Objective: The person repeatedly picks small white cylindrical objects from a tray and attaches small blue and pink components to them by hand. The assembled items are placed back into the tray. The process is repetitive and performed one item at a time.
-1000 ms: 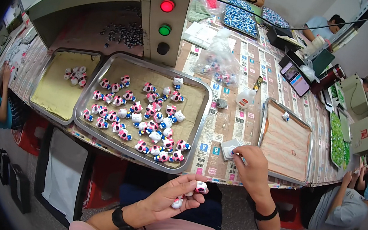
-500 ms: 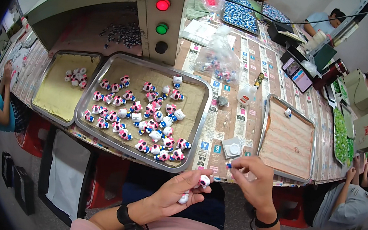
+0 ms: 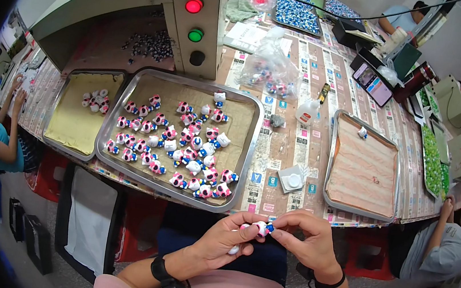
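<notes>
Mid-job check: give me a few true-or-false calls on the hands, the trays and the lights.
1. The left hand holds a white-and-pink piece. True.
2. The fingers of the right hand grip the white bottle. False: they pinch a small blue piece; the white bottle is on the table.
3. The red light sits above the green light. True.
4. The pink-lined tray is crowded with figurines. False: one figurine lies near its far edge.
</notes>
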The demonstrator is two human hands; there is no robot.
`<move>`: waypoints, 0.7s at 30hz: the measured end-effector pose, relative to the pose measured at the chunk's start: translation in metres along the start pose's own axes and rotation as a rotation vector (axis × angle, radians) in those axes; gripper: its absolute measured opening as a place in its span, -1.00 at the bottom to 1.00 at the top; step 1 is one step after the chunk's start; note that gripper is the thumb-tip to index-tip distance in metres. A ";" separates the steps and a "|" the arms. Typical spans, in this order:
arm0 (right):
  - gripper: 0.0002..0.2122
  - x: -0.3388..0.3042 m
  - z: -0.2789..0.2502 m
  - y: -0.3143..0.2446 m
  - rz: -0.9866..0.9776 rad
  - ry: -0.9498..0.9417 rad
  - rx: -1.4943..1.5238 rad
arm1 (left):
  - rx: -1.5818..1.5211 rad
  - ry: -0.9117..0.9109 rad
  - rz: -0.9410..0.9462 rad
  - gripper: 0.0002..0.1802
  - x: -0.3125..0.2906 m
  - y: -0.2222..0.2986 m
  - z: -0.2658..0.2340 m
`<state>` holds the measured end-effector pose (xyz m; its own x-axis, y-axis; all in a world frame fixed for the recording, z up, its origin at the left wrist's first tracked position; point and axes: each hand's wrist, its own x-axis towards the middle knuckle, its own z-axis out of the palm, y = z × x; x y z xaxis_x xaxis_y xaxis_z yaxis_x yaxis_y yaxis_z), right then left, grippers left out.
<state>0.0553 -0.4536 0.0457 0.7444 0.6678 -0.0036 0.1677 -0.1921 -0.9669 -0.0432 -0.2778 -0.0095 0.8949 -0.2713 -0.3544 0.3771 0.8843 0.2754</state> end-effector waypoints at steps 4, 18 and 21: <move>-0.84 0.000 -0.003 -0.005 0.005 -0.052 -0.041 | 0.050 -0.003 0.015 -0.72 -0.002 -0.001 0.001; -0.80 0.002 0.009 -0.006 -0.122 -0.027 -0.009 | 0.325 0.023 0.012 -0.70 -0.011 0.031 0.011; -0.79 0.004 0.010 -0.009 -0.209 0.113 -0.104 | 0.797 0.192 0.178 -0.73 -0.012 0.075 0.030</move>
<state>0.0502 -0.4426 0.0515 0.7533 0.6171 0.2277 0.3865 -0.1352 -0.9123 -0.0184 -0.2202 0.0424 0.9281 -0.0200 -0.3718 0.3542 0.3549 0.8652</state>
